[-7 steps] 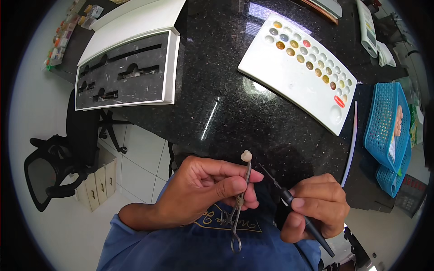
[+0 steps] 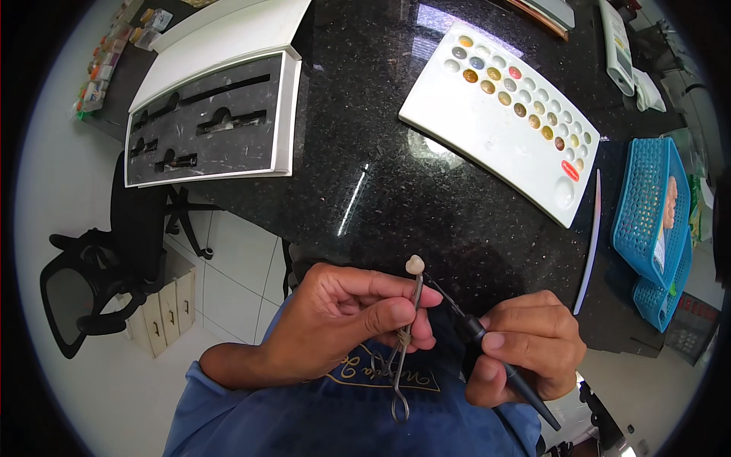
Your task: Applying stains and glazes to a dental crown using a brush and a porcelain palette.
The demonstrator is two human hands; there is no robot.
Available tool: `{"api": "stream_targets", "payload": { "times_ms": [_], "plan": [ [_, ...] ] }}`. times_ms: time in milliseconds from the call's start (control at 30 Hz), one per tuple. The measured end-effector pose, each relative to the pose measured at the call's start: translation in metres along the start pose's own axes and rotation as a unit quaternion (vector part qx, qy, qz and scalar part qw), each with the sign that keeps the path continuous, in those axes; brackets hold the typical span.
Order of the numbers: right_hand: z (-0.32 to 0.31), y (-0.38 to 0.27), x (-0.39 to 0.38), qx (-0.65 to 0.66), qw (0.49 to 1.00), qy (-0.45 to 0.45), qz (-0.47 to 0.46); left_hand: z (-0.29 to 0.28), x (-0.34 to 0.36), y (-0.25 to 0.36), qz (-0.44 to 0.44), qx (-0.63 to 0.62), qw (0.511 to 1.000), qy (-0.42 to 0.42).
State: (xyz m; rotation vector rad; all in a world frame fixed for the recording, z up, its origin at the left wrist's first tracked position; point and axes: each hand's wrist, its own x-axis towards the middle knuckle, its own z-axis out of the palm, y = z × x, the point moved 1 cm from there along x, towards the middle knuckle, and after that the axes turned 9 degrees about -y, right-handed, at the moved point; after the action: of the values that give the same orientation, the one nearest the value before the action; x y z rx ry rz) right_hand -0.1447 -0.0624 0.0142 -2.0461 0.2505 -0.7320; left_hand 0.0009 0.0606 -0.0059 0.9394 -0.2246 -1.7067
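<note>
My left hand (image 2: 354, 314) is closed around metal locking forceps (image 2: 411, 316), held upright with the looped handles hanging down. At the forceps' tip sits a small off-white tooth crown (image 2: 415, 264). Between the thumb and fingers of my right hand (image 2: 529, 346) is a slim black-handled brush (image 2: 474, 329). Its thin dark tip points up and left, close to the crown; whether they touch I cannot tell.
A white palette (image 2: 487, 129) with wells of coloured paste lies on the black stone counter (image 2: 343, 137). An open white case (image 2: 285, 114) with dark foam stands left. Blue baskets (image 2: 643, 198) and a pale curved strip (image 2: 590, 251) lie right. An office chair (image 2: 91, 282) stands beyond the counter's left edge.
My right hand has shifted slightly up and left, bringing the brush tip nearer the crown. My left hand and the forceps have hardly moved.
</note>
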Motion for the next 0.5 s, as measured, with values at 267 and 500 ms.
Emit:
{"api": "stream_targets", "payload": {
  "times_ms": [267,500],
  "plan": [
    [0.0006,0.0039,0.0035,0.008,1.0,-0.013,-0.004,-0.002,0.0027,0.0,0.011,0.013,1.0,-0.004],
    [-0.0031,0.0006,0.0064,0.012,1.0,-0.003,-0.019,0.0017,-0.0003,0.003,0.009,0.0,1.0,-0.008]
  ]
}}
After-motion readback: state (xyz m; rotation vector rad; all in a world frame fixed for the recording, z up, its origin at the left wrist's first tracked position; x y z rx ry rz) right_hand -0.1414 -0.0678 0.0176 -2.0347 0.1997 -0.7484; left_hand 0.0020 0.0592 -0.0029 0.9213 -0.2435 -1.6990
